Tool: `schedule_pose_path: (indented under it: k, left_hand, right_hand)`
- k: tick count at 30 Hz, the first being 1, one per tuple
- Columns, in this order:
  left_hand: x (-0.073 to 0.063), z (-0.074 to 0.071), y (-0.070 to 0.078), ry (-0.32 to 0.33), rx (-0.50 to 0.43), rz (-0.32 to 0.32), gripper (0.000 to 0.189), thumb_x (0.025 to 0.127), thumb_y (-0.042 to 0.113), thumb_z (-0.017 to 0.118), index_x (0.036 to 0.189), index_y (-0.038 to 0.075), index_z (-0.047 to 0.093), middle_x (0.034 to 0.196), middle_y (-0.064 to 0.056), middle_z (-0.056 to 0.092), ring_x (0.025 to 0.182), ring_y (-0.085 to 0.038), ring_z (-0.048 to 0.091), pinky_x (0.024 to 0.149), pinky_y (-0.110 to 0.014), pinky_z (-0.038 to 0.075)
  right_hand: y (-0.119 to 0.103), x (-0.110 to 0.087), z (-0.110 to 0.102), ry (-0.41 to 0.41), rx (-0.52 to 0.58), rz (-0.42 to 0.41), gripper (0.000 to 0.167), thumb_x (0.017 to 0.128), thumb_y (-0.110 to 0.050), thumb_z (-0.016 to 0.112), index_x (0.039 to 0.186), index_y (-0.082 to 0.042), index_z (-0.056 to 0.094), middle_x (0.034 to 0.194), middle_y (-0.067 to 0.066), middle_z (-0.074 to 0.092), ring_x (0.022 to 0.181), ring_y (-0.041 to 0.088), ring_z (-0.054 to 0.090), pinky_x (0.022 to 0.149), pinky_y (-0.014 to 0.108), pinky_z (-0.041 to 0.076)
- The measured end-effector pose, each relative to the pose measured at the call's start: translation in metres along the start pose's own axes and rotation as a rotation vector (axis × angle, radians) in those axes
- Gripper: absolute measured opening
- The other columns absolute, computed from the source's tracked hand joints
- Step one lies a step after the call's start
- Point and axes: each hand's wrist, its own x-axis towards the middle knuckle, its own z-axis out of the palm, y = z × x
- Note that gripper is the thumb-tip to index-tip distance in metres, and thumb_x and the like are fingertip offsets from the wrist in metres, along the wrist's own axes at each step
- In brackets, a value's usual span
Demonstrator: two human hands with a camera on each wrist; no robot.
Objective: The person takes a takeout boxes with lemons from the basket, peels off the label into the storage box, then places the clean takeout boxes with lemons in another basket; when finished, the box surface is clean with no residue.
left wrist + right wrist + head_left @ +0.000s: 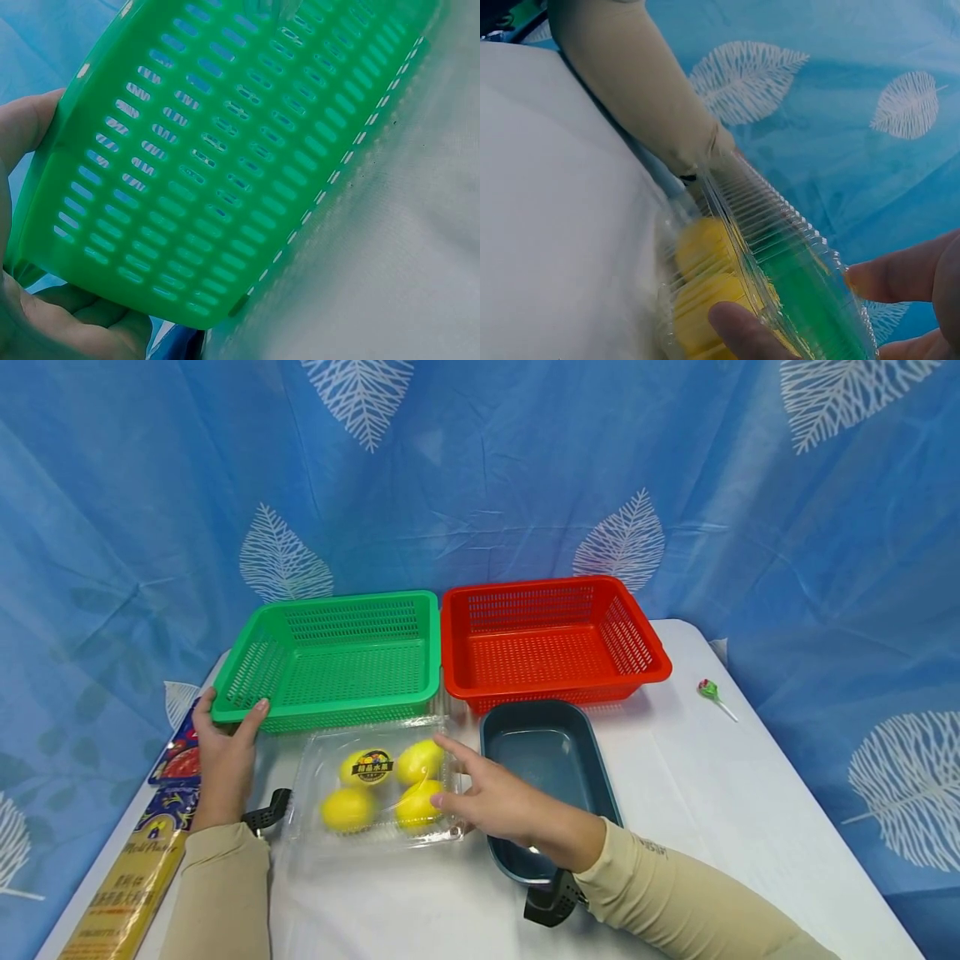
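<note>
My left hand (225, 760) grips the front left corner of a green plastic basket (352, 714), its thumb over the rim. The left wrist view shows the slotted basket wall (247, 161) close up, with fingers at the corner. A clear plastic box (311, 768) holding several lemons (348, 810) lies in front of the basket, with a black label on its lid. At its right end, my right hand (498, 797) holds the box between thumb and fingers. In the right wrist view, the ribbed side of the box (780, 232) sits between them.
A red basket (555, 689) stands beside the green one. Under my right forearm is a dark blue tray (551, 760). Yellow pasta packaging (123, 893) and a dark blue pack (180, 756) lie along the left table edge. A lollipop (716, 697) lies far right.
</note>
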Motion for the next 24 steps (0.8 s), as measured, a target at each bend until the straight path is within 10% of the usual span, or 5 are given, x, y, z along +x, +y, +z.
schedule_pose_path:
  k: [8,24]
  left_hand:
    - [-0.0008,-0.0002,-0.0011,0.000,0.009,0.008,0.090,0.103,0.028,0.071,0.168,0.028,0.007,0.168,-0.012,0.022,0.152,-0.020,0.028,0.118,-0.027,0.030]
    - [-0.0010,0.0005,-0.0006,0.005,0.021,0.003,0.090,0.103,0.029,0.070,0.168,0.028,0.007,0.167,-0.015,0.023,0.151,-0.023,0.029,0.118,-0.028,0.031]
  right_hand:
    - [0.0009,0.0013,0.0006,0.047,-0.005,-0.025,0.085,0.099,-0.012,0.074,0.168,-0.019,0.026,0.117,0.016,0.068,0.090,0.030,0.072,0.082,0.048,0.060]
    - [0.0022,0.0009,-0.0016,0.073,-0.022,-0.011,0.081,0.099,-0.021,0.076,0.166,-0.014,0.032,0.136,0.020,0.063,0.112,0.027,0.069,0.097,0.058,0.053]
